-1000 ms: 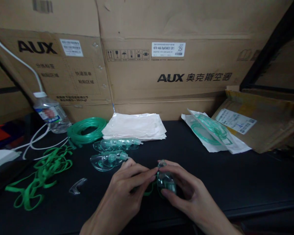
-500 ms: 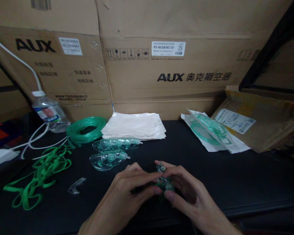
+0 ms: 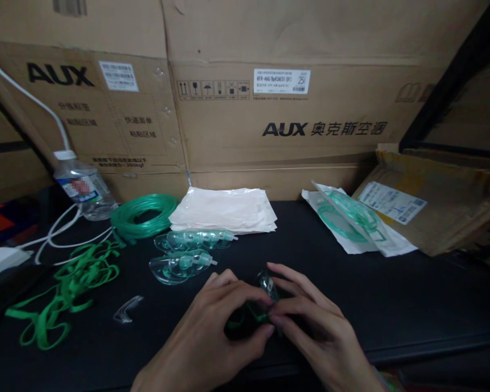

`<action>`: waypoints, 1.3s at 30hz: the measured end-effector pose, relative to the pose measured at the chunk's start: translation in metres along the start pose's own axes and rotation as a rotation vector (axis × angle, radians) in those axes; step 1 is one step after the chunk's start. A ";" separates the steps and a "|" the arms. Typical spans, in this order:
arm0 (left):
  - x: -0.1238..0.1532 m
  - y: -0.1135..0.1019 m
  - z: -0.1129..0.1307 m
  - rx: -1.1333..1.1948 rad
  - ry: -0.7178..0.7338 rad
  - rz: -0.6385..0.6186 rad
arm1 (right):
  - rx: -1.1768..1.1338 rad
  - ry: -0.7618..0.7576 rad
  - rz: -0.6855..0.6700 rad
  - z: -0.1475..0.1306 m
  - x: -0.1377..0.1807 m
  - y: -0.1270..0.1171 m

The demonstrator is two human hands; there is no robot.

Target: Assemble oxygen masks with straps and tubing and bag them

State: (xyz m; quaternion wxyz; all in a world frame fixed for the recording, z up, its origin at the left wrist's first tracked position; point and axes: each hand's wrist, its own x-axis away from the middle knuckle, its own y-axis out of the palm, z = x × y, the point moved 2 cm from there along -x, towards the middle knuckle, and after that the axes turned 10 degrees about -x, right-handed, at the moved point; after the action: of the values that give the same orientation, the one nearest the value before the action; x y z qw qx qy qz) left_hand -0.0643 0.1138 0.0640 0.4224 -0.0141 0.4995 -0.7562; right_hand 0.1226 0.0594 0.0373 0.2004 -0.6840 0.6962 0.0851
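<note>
My left hand (image 3: 222,321) and my right hand (image 3: 310,318) meet low in the middle of the head view, fingertips close together. Between them is a small clear oxygen mask (image 3: 268,284), mostly covered by my fingers. A green elastic strap (image 3: 255,311) runs from it inside the curl of my left hand, whose thumb and fingers pinch it. The right fingers are closed on the mask beside the strap; the exact contact is hidden. Beyond my left hand lie more clear-green masks (image 3: 179,267) in two groups. A loose bundle of green straps (image 3: 75,286) is at left.
A small clear plastic piece (image 3: 128,309) lies left of my hands. Farther back are a coil of green tubing (image 3: 124,215), stacked white pouches (image 3: 224,209), a bottle (image 3: 81,188) and packaged tubing (image 3: 347,220). Cardboard boxes (image 3: 220,130) stand behind the black table (image 3: 392,305).
The mask between my hands has turned and sits more covered. My right fingers have shifted to a closer pinch, and the green strap shows more inside my left hand.
</note>
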 end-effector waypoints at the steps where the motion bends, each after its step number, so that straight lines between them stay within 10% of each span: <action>1: 0.000 0.000 0.000 -0.013 -0.008 -0.018 | 0.013 -0.010 -0.007 0.000 0.000 0.000; 29: 0.006 -0.009 -0.007 0.092 -0.210 0.039 | -0.315 0.053 0.214 -0.002 -0.001 -0.003; 39: -0.004 -0.007 -0.016 0.678 -0.394 -0.096 | -0.266 0.050 -0.004 -0.004 0.009 -0.003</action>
State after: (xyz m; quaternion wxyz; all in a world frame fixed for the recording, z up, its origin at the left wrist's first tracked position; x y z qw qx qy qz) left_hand -0.0731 0.1289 0.0629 0.4552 -0.0422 0.1296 -0.8799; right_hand 0.1251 0.0493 0.0376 0.0909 -0.7077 0.6823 0.1594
